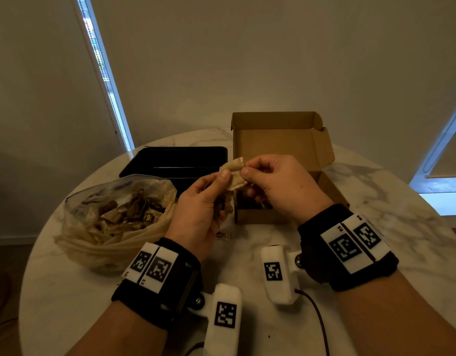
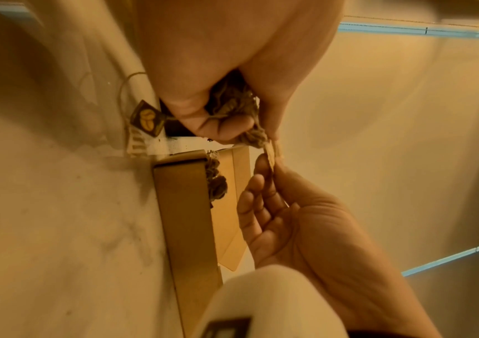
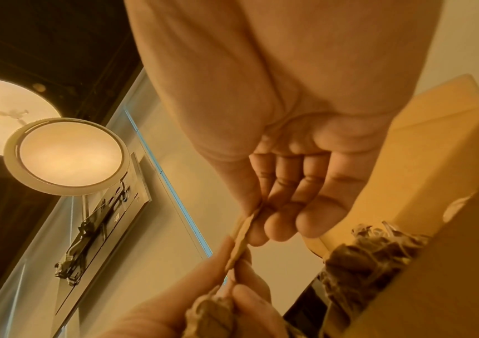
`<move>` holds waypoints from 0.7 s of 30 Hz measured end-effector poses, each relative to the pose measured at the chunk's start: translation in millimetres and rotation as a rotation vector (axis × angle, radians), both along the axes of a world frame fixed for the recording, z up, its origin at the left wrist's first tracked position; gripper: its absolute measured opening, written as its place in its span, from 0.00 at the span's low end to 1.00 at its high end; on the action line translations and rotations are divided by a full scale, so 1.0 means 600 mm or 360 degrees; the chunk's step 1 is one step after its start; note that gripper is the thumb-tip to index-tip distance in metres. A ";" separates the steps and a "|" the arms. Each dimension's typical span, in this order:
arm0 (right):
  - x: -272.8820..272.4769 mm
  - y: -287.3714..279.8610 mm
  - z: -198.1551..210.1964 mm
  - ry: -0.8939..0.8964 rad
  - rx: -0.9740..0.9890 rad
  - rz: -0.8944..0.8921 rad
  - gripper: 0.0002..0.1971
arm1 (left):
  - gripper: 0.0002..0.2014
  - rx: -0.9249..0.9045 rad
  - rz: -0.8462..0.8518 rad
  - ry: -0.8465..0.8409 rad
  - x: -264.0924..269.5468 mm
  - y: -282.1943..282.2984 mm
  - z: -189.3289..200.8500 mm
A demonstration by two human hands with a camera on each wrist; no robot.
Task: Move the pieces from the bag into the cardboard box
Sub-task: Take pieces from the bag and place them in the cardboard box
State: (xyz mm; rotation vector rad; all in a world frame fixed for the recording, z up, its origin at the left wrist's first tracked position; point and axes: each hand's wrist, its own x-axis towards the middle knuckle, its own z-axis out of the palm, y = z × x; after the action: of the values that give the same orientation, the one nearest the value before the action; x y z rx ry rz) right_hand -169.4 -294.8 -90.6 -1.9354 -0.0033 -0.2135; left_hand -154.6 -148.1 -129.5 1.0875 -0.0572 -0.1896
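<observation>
Box point(image 1: 257, 217) mouth open — upright lid point(image 1: 281, 145) behind

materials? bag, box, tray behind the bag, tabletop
Bag: thin translucent plastic film, crinkled and glossy, contents show through.
Box: brown corrugated cardboard, matte, creased fold flaps.
Tray: black, smooth, slightly shiny with a moulded rim; probably plastic, can't confirm.
Tabletop: white with grey veining, polished; marble or marble-look.
</observation>
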 end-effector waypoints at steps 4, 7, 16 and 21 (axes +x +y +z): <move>0.006 -0.002 -0.001 -0.0008 0.0039 -0.0088 0.07 | 0.11 -0.0063 0.0139 0.0082 0.008 0.005 -0.003; 0.007 -0.005 0.004 -0.0043 0.0152 -0.0146 0.05 | 0.11 -0.0050 0.0220 0.0106 0.011 0.009 -0.007; 0.000 -0.046 0.024 -0.0063 0.0146 -0.0327 0.03 | 0.04 0.0107 0.0079 0.0152 0.015 0.009 -0.015; -0.009 -0.095 0.023 0.0325 -0.0334 -0.0446 0.09 | 0.09 0.0371 -0.0154 0.0179 0.011 0.001 -0.023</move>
State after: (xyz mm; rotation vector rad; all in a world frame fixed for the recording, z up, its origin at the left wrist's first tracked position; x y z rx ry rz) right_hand -174.8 -351.9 -76.7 -2.1560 0.3969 -0.2065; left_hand -148.2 -147.3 -143.3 1.3056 0.0135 -0.3506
